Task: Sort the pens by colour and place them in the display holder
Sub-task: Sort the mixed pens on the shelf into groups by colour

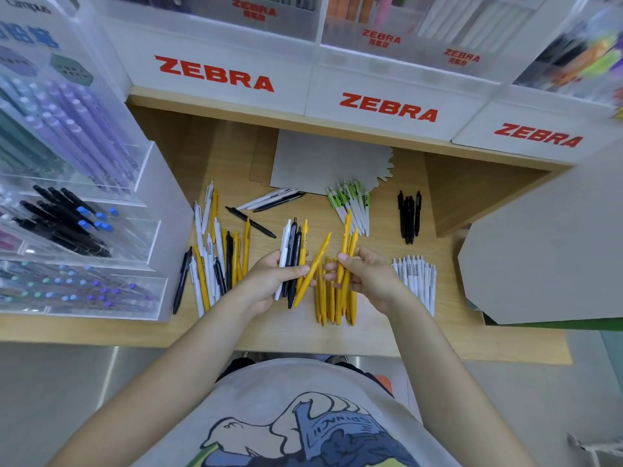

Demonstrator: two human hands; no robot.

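A person stood over a wooden worktop (421, 338) strewn with pens, sorting them by colour. The landmark was the yellow pile (333, 305), a neat row of yellow pens lying on the worktop directly beneath the hands, long axes running away from the person.

The left hand (269, 278) was clenched around a mixed bunch (292, 254) of white, black and yellow pens, held roughly upright just left of the yellow pile. One loose yellow pen (313, 269) leaned out of that bunch, tilted towards the right hand, its upper end nearest that hand.

The right hand (367, 276) hovered above the yellow pile, fingers curled around two or three yellow pens (347, 251) held almost upright. It was the nearer hand to the leaning pen, almost touching it, so the likely next step was for it to draw that pen across.

Right of the yellow pile lay a tidy white row (416, 276). Beyond it, farther from the person, lay a black group (409, 217) and a green-and-white group (350, 205). Left of the yellow pile lay an unsorted heap (215, 261). Clear display holders (81, 230) stood on the worktop's left edge, well apart from the yellow pile.
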